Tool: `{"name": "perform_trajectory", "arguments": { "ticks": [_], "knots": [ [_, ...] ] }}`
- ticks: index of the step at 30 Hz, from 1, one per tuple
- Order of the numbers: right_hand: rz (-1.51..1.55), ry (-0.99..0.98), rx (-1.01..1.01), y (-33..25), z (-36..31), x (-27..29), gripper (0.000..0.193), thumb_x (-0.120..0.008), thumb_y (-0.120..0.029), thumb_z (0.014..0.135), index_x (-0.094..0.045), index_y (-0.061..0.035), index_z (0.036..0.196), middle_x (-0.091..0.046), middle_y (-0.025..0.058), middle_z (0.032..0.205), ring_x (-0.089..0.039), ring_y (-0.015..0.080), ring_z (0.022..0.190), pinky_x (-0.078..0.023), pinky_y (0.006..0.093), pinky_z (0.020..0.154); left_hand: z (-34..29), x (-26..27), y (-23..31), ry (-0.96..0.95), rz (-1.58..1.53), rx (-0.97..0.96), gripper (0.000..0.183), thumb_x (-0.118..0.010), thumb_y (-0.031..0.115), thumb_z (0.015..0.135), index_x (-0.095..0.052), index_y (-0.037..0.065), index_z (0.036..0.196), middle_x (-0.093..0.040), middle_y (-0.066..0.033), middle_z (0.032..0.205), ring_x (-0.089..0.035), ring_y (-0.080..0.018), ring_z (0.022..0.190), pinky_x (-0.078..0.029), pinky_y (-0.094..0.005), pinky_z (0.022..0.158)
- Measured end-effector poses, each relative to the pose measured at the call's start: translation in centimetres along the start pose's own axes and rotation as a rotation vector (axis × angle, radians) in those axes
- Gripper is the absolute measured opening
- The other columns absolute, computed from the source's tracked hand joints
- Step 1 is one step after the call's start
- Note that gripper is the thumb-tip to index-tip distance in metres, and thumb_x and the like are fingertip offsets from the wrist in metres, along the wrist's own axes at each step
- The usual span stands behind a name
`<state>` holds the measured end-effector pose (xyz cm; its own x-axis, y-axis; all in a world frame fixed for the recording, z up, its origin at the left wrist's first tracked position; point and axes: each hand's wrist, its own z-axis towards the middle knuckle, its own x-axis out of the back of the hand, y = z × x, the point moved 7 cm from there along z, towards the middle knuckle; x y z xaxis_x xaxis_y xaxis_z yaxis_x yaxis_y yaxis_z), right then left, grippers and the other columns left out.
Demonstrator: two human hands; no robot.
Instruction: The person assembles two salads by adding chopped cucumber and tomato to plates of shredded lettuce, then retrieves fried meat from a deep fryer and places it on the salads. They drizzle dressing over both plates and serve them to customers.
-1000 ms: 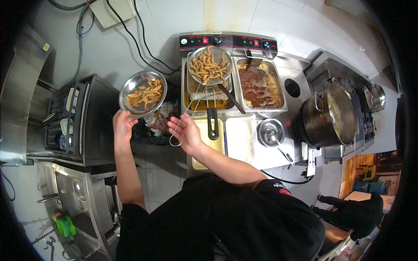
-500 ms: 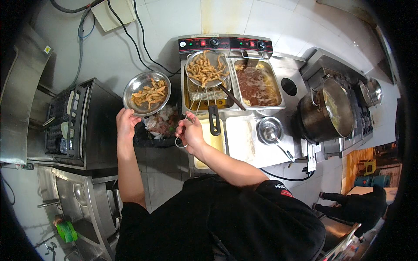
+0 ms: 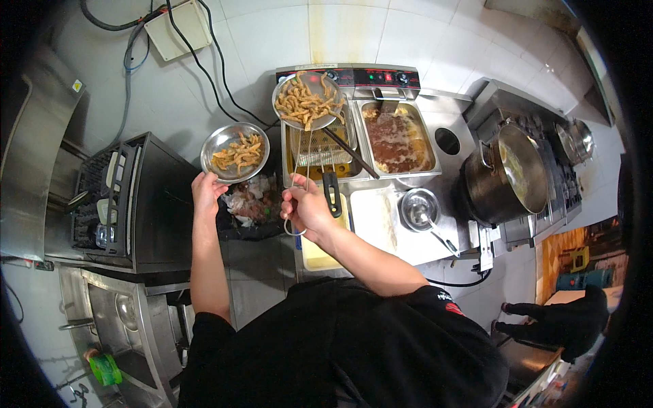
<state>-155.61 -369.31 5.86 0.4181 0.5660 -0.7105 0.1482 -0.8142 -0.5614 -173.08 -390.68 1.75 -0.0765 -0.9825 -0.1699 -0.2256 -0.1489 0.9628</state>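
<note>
My left hand (image 3: 207,193) grips the near rim of a steel bowl (image 3: 223,138), tilted slightly, with fried brown strips (image 3: 239,155) in it. Closed around the wire handle of a skimmer (image 3: 332,90) is my right hand (image 3: 306,207). More fried strips (image 3: 304,103) lie heaped in the skimmer, which hangs above the fryer's left tank, to the right of and beyond the bowl. Under it a wire basket (image 3: 326,148) with a black handle (image 3: 331,195) rests over that tank. A dark stick-like handle (image 3: 352,154) lies slanted across the basket.
Dark, foamy oil fills the fryer's right tank (image 3: 398,143). In front stand a yellow tray (image 3: 320,248), a white tray (image 3: 374,221) and a steel bowl (image 3: 418,200) with a ladle. A large pot (image 3: 510,173) stands right; a refuse bin (image 3: 255,204) below. Another person (image 3: 561,323) is far right.
The skimmer has moved left and away from me, its strips still in it. The bowl has shifted slightly right, so the two are closer. My view has tipped a little.
</note>
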Motion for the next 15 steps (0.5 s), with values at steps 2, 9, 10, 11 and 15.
{"name": "perform_trajectory", "arguments": {
  "ticks": [2, 9, 10, 11, 15],
  "knots": [
    [-0.053, -0.003, -0.021, -1.5, -0.9, -0.1, 0.032, -0.045, 0.000, 0.091, -0.038, -0.0100, 0.120, -0.051, 0.0041, 0.074, -0.046, 0.0136, 0.054, -0.041, 0.0305, 0.053, 0.0, -0.7, 0.2, 0.004, 0.034, 0.003, 0.018, -0.051, 0.011, 0.084, -0.060, 0.000, 0.095, -0.067, -0.0109, 0.084, -0.067, -0.0204, 0.067, -0.052, -0.0275, 0.057],
    [-0.232, -0.115, -0.122, -8.5, -4.4, 1.9, 0.035, -0.046, 0.002, 0.089, -0.040, -0.0055, 0.123, -0.051, 0.0043, 0.069, -0.046, 0.0140, 0.050, -0.039, 0.0295, 0.048, 1.6, -5.5, 0.8, -0.075, 0.125, -0.001, 0.024, -0.051, 0.012, 0.085, -0.059, -0.004, 0.101, -0.067, -0.0139, 0.086, -0.068, -0.0205, 0.070, -0.053, -0.0272, 0.058],
    [-0.252, -0.132, -0.143, -9.5, -4.9, 2.4, 0.034, -0.045, 0.002, 0.089, -0.040, -0.0054, 0.122, -0.052, 0.0042, 0.069, -0.046, 0.0138, 0.049, -0.039, 0.0291, 0.048, 1.7, -6.6, 1.1, -0.091, 0.129, -0.003, 0.024, -0.051, 0.012, 0.085, -0.059, -0.004, 0.101, -0.068, -0.0139, 0.086, -0.068, -0.0204, 0.070, -0.054, -0.0274, 0.059],
    [-0.278, -0.146, -0.170, -10.6, -5.5, 2.6, 0.034, -0.045, 0.002, 0.089, -0.041, -0.0056, 0.122, -0.053, 0.0040, 0.069, -0.046, 0.0134, 0.049, -0.039, 0.0280, 0.047, 1.9, -7.7, 1.2, -0.113, 0.122, -0.003, 0.023, -0.051, 0.011, 0.085, -0.059, -0.004, 0.101, -0.068, -0.0140, 0.086, -0.068, -0.0204, 0.070, -0.054, -0.0276, 0.059],
    [-0.483, -0.109, -0.214, -14.6, -7.6, 3.1, 0.036, -0.043, 0.001, 0.091, -0.042, -0.0037, 0.127, -0.052, 0.0020, 0.073, -0.043, 0.0088, 0.047, -0.035, 0.0226, 0.044, 2.7, -12.4, 1.8, -0.175, 0.121, 0.004, 0.022, -0.049, 0.009, 0.086, -0.059, -0.004, 0.101, -0.068, -0.0138, 0.088, -0.069, -0.0203, 0.072, -0.055, -0.0282, 0.061]
  ]
}}
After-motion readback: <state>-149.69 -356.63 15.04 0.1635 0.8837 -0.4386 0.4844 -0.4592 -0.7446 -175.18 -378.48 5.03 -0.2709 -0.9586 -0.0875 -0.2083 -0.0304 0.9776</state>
